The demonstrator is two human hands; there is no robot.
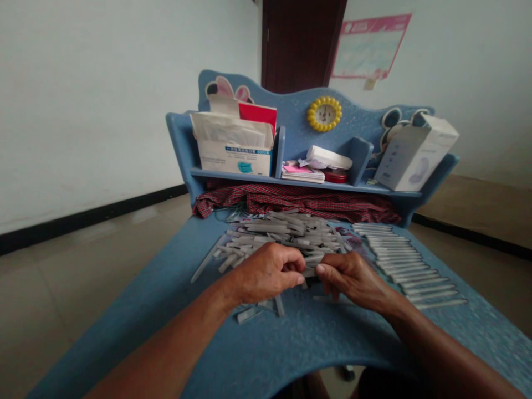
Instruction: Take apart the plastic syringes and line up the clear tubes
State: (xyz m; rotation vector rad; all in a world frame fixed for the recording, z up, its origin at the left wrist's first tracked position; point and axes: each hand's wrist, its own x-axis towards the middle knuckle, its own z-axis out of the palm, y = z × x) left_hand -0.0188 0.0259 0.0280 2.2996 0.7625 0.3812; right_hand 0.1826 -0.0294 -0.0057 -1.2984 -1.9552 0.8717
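Note:
My right hand (pixel 355 280) pinches a thin whitish strip (pixel 311 272) between thumb and forefinger above the blue desk. Close by on the left, my left hand (pixel 266 272) has curled fingers, with its thumb and fingertip near the strip's other end; what it grips there is hidden. Behind both hands spreads a loose pile of slim, pale, translucent tube-like pieces (pixel 286 228). On the right, similar long pieces (pixel 409 260) lie side by side in a neat row. Several short pieces (pixel 258 311) lie in front of my left hand, and one long piece lies under my right.
Along the back of the desk (pixel 233 366) runs a blue shelf (pixel 291 183) with a mask box (pixel 235 158), a white box (pixel 415 158) and a yellow-rimmed clock (pixel 325 114). A red checked cloth (pixel 291 199) is bunched beneath it. One long piece (pixel 208 259) lies left of the pile.

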